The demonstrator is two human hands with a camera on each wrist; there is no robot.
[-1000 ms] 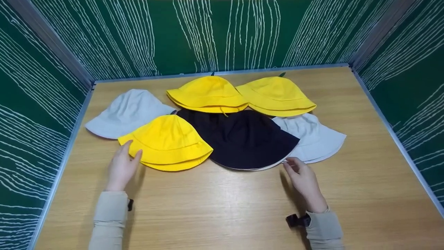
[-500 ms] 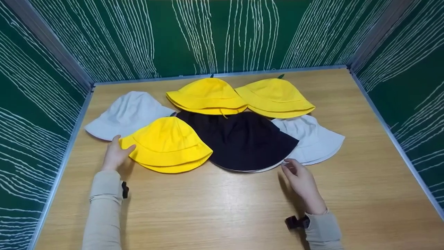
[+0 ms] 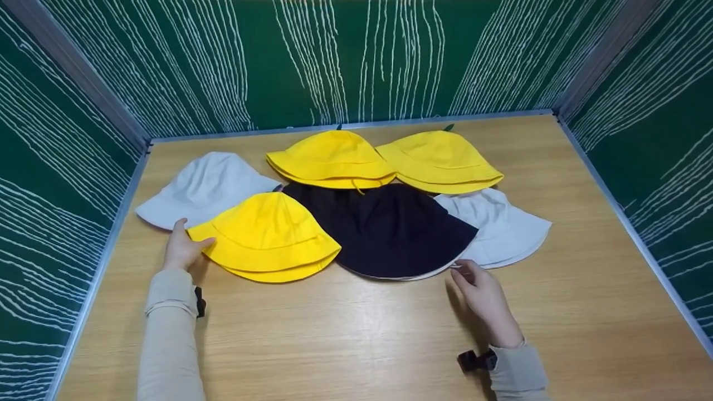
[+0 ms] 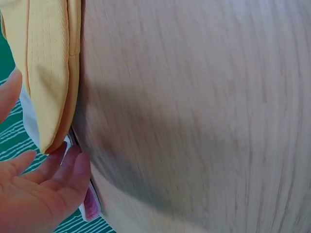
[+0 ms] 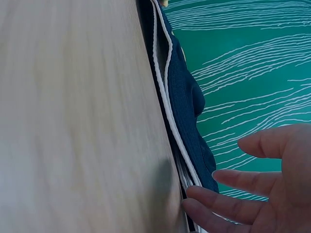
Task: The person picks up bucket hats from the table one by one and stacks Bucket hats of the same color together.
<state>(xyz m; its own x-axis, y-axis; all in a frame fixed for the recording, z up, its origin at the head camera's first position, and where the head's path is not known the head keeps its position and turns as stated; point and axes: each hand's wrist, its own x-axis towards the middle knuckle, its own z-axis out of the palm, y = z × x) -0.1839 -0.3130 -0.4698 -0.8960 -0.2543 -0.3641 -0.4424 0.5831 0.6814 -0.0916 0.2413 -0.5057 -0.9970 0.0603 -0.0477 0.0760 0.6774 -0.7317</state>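
Observation:
A yellow bucket hat (image 3: 273, 234) lies front left, overlapping a pale grey hat (image 3: 203, 186) and meeting a black hat (image 3: 401, 239). At its left brim corner is my left hand (image 3: 181, 249), thumb spread from the fingers. The left wrist view shows those fingertips (image 4: 77, 167) right at the yellow tip, not curled round it. My right hand (image 3: 484, 292) is at the black hat's right front brim. In the right wrist view its extended fingers (image 5: 228, 201) reach the pale-edged layers of the brim, thumb apart.
Two more yellow hats, one at the back middle (image 3: 334, 159) and one at the back right (image 3: 445, 159), overlap the black hat's top. Another pale grey hat (image 3: 509, 231) lies partly under it at right. Green walls (image 3: 295, 61) with white lines enclose the wooden table (image 3: 362, 340).
My left hand has moved left and slightly forward, from the front of the yellow hat's brim to its left corner. My right hand stays at the black brim. The hats keep their arrangement.

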